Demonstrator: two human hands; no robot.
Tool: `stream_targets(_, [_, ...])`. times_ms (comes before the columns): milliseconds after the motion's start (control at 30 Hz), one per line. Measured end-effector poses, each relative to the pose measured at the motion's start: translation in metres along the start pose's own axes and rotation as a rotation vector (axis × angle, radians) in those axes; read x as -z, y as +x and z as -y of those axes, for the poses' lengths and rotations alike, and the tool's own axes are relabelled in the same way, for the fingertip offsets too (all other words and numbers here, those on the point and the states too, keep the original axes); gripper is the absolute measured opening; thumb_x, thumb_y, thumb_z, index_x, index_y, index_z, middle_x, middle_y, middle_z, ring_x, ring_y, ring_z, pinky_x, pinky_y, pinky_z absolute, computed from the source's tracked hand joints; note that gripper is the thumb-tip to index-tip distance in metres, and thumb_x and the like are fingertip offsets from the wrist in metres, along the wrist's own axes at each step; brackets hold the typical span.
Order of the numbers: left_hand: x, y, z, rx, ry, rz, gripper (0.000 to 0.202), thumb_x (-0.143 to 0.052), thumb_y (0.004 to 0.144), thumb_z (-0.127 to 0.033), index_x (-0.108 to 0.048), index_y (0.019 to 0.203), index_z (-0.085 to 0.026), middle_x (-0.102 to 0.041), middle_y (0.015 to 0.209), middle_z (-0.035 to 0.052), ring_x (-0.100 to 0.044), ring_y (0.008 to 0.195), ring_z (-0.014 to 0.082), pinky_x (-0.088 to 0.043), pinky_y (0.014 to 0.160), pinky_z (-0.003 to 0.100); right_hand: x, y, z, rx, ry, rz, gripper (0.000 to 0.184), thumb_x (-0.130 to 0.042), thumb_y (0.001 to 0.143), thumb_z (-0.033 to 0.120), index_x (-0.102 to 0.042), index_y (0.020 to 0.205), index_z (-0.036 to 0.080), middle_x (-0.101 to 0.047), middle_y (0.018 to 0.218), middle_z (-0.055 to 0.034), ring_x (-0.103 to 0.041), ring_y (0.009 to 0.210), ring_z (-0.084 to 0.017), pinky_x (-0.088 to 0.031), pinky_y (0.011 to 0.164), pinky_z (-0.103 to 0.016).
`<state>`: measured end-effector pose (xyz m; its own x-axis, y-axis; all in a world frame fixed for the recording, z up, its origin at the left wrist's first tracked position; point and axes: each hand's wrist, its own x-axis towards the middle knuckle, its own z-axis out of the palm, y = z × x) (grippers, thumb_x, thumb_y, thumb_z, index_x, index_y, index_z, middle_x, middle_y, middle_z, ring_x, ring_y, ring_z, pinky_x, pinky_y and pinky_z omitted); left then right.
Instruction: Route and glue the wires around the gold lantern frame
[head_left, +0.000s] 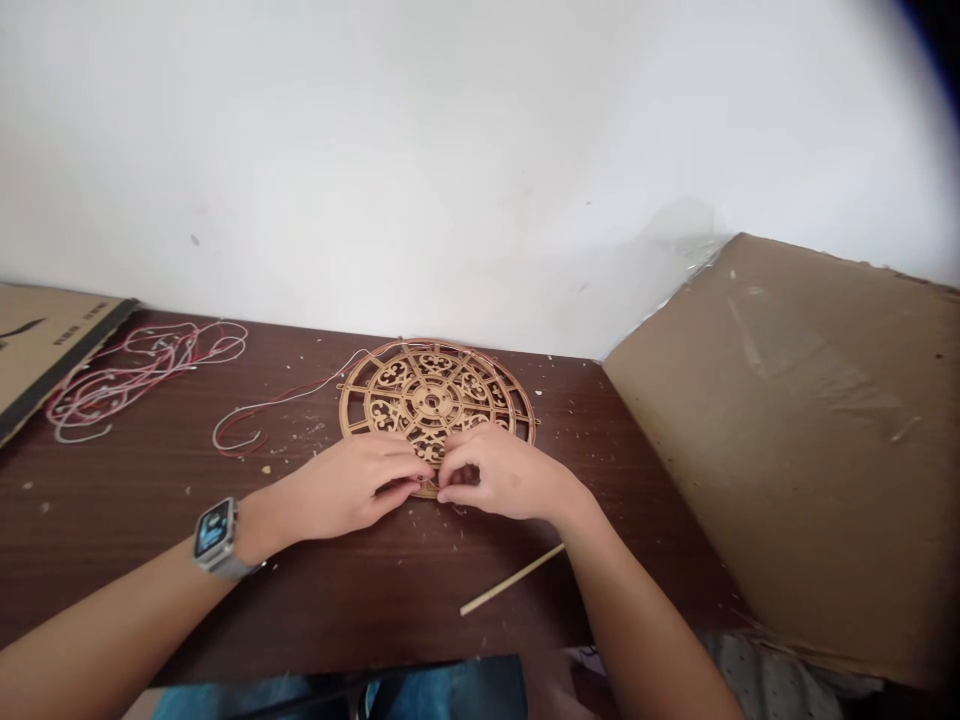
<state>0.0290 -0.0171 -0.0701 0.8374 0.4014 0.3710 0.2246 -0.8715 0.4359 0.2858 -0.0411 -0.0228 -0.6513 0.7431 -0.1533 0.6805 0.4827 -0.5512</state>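
Note:
A round laser-cut wooden disc [431, 395] with ornate fretwork lies flat on a dark wood-grain table [375, 610]. My left hand [352, 485] and my right hand [499, 475] meet at its near edge, their fingertips pinching the wood there. The fingers hide the lower part of the disc, so the exact grip is hard to see. A smartwatch [215, 535] sits on my left wrist. A thin white-and-red wire [277, 408] runs from the disc's left side across the table.
A tangle of red and white wires [142, 375] lies at the left, beside a flat cardboard sheet [49, 345]. A thin wooden stick [511, 580] lies near my right forearm. A large cardboard panel [780, 450] leans at the right. Wood shavings are scattered about, and a white wall stands behind.

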Motion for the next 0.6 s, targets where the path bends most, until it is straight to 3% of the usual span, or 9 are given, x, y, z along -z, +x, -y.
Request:
stream_targets(433, [-0.0024, 0.0003, -0.0012, -0.042, 0.055, -0.014, 0.016, -0.061, 0.11, -0.019, -0.076, 0.112, -0.02, -0.076, 0.098, 0.0027, -0.069, 0.087, 0.0186, -0.049, 0.083, 0.031, 0.0011, -0.0015, -0.0005, 0.025, -0.001, -0.018, 0.008, -0.078, 0.093, 0.014, -0.084, 0.091, 0.018, -0.075, 0.091, 0.001, -0.062, 0.081, -0.006, -0.039, 0.08, -0.021])
stream_targets(600, [-0.0061, 0.0019, -0.006, 0.028, 0.046, -0.02, 0.015, -0.062, 0.108, -0.019, -0.077, 0.108, -0.018, -0.072, 0.093, 0.0033, -0.066, 0.085, 0.0189, -0.048, 0.079, 0.031, -0.0008, 0.001, -0.0015, 0.032, 0.006, -0.007, 0.008, -0.077, 0.093, 0.012, -0.084, 0.093, 0.016, -0.075, 0.092, -0.0006, -0.063, 0.081, -0.008, -0.037, 0.077, -0.021])
